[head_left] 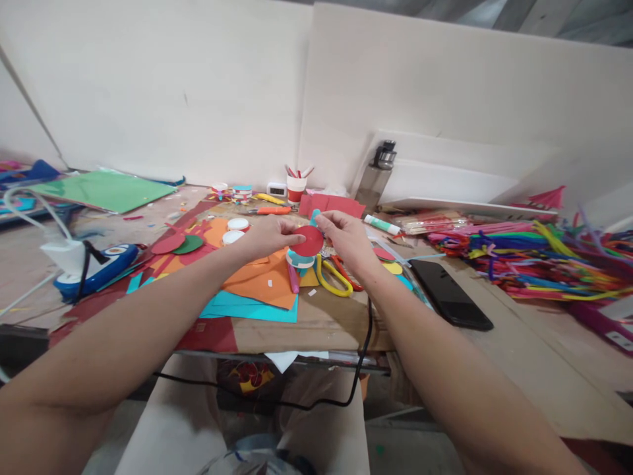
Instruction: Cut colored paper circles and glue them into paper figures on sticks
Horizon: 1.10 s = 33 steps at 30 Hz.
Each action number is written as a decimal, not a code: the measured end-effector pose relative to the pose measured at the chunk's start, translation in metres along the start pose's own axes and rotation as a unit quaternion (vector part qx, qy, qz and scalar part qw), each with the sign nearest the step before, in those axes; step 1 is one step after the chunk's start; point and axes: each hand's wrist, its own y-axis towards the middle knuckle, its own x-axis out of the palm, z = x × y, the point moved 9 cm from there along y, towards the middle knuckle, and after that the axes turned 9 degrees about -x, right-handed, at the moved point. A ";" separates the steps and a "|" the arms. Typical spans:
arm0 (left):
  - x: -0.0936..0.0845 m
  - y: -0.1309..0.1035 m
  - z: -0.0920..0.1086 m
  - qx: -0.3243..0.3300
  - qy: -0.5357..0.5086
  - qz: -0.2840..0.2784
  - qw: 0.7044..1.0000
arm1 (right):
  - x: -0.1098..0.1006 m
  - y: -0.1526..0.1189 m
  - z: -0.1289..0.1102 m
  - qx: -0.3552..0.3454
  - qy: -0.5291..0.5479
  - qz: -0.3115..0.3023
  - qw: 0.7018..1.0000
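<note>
My left hand pinches the left edge of a red paper circle between thumb and fingers, above the middle of the table. At the circle's upper right, my right hand is closed, its fingertips against a small teal piece that sticks up. Whether that piece is joined to the circle I cannot tell. Just below the circle stands a small white-and-teal banded cylinder. Yellow-handled scissors and a pink pen-like stick lie close by.
Orange paper and blue sheets lie in front. A black phone, a glue stick and a heap of pipe cleaners are on the right. A blue power strip sits left; a black cable hangs over the table edge.
</note>
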 end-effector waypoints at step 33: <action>0.005 0.003 -0.008 -0.017 -0.074 -0.018 0.997 | 0.002 0.000 0.010 0.010 0.027 0.014 0.999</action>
